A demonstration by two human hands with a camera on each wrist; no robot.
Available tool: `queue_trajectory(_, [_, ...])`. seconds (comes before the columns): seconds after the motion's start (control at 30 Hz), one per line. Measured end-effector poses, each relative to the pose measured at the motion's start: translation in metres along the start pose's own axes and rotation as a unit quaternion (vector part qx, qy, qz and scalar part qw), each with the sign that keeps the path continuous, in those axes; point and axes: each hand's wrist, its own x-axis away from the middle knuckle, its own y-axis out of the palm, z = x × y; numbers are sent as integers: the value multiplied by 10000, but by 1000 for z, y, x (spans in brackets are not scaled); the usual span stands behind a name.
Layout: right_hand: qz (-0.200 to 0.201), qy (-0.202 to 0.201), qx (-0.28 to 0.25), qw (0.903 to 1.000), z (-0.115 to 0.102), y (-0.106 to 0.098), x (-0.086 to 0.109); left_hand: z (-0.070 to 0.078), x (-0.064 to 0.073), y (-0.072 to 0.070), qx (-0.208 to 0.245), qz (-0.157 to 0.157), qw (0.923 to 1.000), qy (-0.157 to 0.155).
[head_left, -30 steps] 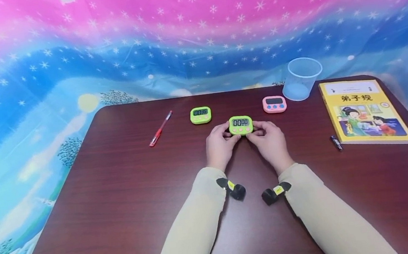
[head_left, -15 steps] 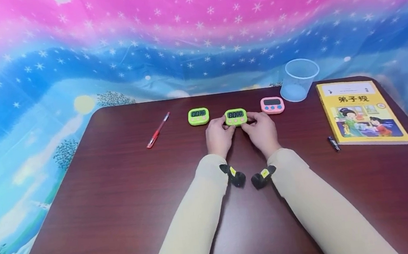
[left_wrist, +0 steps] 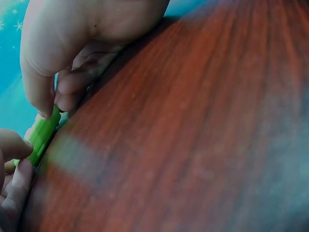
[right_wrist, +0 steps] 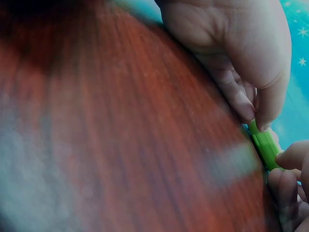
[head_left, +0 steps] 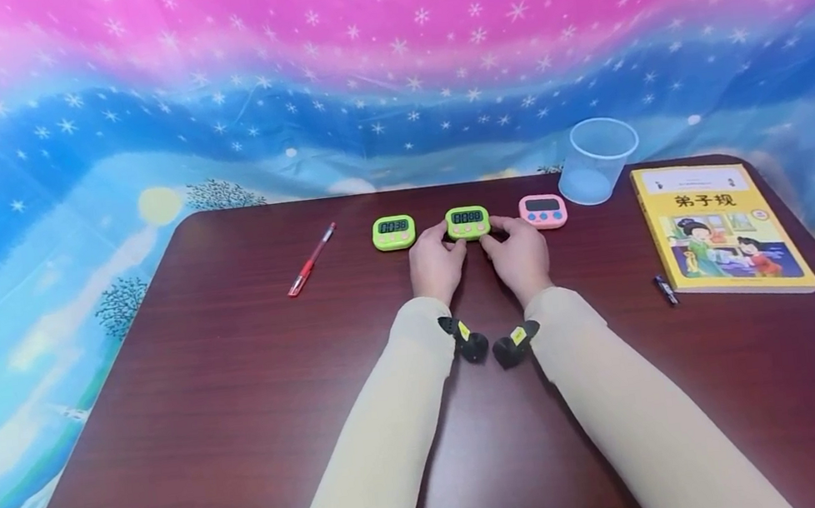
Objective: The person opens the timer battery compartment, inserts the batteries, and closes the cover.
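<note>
A green digital timer (head_left: 468,223) showing 00:00 lies near the far side of the table, between both hands. My left hand (head_left: 437,264) pinches its left end with thumb and fingers, and my right hand (head_left: 517,257) pinches the right end. In the left wrist view the green timer (left_wrist: 44,133) sits down at the tabletop with its edge toward the camera. The right wrist view shows the same green edge (right_wrist: 264,144) between the fingertips. To the left lies a second green timer (head_left: 393,233) with running digits; to the right, a pink timer (head_left: 543,212) with a blank display.
A red pen (head_left: 313,260) lies at the left of the brown table (head_left: 244,407). At the back right stands a clear plastic cup (head_left: 597,161), beside a yellow book (head_left: 725,230). A small dark battery-like cylinder (head_left: 666,291) lies by the book's left edge. A patterned cloth (head_left: 328,87) hangs behind.
Both hands have moved the green timer away from the body, into line with the other two timers. The left timer's digits have gone from 35 to 38.
</note>
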Motion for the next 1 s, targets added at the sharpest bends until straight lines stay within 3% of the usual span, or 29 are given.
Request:
queue_trajectory(0.33, [103,62,-697,9975,3,-4,11,0,5,-4,356,96,9993,-72])
queue_trajectory(0.57, [231,154,-1428,9894,14,-6,19,-4,14,-4,1047,707,9918,197])
queue_trajectory(0.77, [2,206,-1666,9858,17,-12,24,-7,23,-6,1412,1143,9831,243])
queue_trajectory(1.0, [637,213,-2443,9674,28,-29,31,4,43,-2,1913,877,9756,632])
